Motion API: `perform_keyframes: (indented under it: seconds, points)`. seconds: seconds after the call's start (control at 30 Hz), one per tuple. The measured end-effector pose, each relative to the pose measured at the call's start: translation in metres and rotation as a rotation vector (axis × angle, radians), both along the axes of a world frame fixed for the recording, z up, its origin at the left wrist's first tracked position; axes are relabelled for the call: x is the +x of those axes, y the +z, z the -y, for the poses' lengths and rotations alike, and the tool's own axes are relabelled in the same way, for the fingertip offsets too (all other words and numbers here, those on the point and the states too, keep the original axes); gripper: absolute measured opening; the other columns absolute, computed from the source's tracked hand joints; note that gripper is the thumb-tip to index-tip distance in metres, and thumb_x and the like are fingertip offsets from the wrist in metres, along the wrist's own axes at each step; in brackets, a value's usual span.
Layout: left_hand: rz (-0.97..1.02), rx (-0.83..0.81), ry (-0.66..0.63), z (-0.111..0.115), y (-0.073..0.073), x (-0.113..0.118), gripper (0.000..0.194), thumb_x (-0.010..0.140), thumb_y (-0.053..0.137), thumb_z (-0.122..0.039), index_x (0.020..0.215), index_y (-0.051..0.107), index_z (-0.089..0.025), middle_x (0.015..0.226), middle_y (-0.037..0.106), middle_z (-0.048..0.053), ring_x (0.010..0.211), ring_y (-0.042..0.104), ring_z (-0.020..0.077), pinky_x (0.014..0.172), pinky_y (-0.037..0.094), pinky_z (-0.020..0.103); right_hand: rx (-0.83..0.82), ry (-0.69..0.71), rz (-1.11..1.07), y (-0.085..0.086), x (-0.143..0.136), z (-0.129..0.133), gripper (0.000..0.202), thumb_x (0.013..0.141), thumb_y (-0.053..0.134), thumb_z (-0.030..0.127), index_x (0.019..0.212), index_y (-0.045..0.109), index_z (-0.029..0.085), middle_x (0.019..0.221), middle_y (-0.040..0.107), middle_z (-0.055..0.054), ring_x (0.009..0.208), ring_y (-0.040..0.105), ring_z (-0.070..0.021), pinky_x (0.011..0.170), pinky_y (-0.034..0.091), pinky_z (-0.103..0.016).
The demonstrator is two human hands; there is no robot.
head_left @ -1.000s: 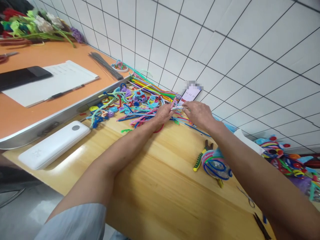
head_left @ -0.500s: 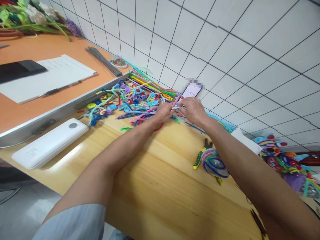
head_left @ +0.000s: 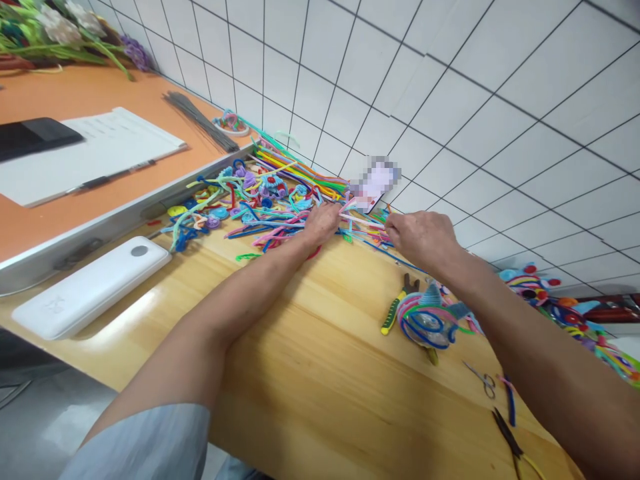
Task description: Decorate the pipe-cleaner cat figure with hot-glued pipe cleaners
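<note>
Inspector: The workplace is backed by a white wall ruled into squares by dark lines (head_left: 450,87). Against it a pale, glossy wooden tabletop (head_left: 300,373) is set.

Clerk: How are the hands found?

Inspector: The left hand (head_left: 323,223) is closed at the edge of a tangled heap of multicoloured fuzzy stems (head_left: 273,190). From its fingertips a thin white fuzzy strand (head_left: 363,221) is stretched to the right hand (head_left: 423,237), which is curled into a fist; the other end appears to be gripped there. A slim, pale-screened phone (head_left: 379,180) is stood just behind the strand.

Clerk: What faults are judged possible?

Inspector: The strand could be kinked or lost if it is pulled unevenly. Neighbouring stems could be dragged along, being tangled together. The phone could be toppled by a wide swing. Should the right forearm be lowered, the clear rounded object wound with coloured stems (head_left: 425,327) could be knocked.
</note>
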State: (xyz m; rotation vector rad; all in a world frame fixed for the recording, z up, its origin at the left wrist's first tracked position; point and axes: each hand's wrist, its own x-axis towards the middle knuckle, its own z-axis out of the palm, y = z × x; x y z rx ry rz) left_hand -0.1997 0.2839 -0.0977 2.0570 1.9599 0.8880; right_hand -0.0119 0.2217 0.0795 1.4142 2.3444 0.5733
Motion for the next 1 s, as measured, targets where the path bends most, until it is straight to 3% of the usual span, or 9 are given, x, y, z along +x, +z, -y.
perform_keyframes:
  seconds: [0.33, 0.57, 0.73, 1.0]
  points:
    - [-0.049, -0.006, -0.003, 0.001, 0.001, -0.001, 0.033, 0.104, 0.047, -0.014, 0.124, 0.073, -0.016, 0.132, 0.077, 0.016, 0.128, 0.067, 0.0324, 0.111, 0.049, 0.043, 0.052, 0.099, -0.045, -0.009, 0.036, 0.064, 0.034, 0.106, 0.047, 0.026, 0.099, 0.080, 0.020, 0.093, 0.083, -0.012, 0.079, 0.071, -0.0248, 0.063, 0.023, -0.033]
    - [-0.066, -0.019, 0.019, 0.003, 0.004, -0.001, 0.034, 0.106, 0.045, -0.015, 0.127, 0.072, -0.018, 0.132, 0.077, 0.015, 0.128, 0.066, 0.0320, 0.109, 0.050, 0.042, 0.120, 0.341, -0.194, -0.045, 0.062, 0.097, 0.032, 0.104, 0.051, 0.018, 0.084, 0.075, 0.020, 0.071, 0.078, -0.006, 0.067, 0.067, -0.0197, 0.066, 0.026, -0.034]
    - [-0.072, -0.023, 0.015, 0.004, 0.005, 0.000, 0.033, 0.108, 0.046, -0.019, 0.129, 0.072, -0.017, 0.134, 0.075, 0.018, 0.129, 0.066, 0.0335, 0.110, 0.049, 0.044, 0.115, 0.434, -0.284, -0.070, 0.075, 0.112, 0.028, 0.102, 0.053, 0.011, 0.086, 0.076, 0.019, 0.071, 0.078, -0.005, 0.068, 0.068, -0.0184, 0.068, 0.031, -0.034]
    - [-0.090, -0.024, 0.018, 0.001, 0.002, 0.000, 0.030, 0.111, 0.052, -0.030, 0.129, 0.073, -0.017, 0.137, 0.075, 0.018, 0.130, 0.067, 0.0316, 0.112, 0.048, 0.041, 0.140, 0.620, -0.473, -0.089, 0.088, 0.146, 0.035, 0.103, 0.049, 0.004, 0.082, 0.071, 0.019, 0.066, 0.073, -0.001, 0.057, 0.062, -0.0167, 0.067, 0.035, -0.035]
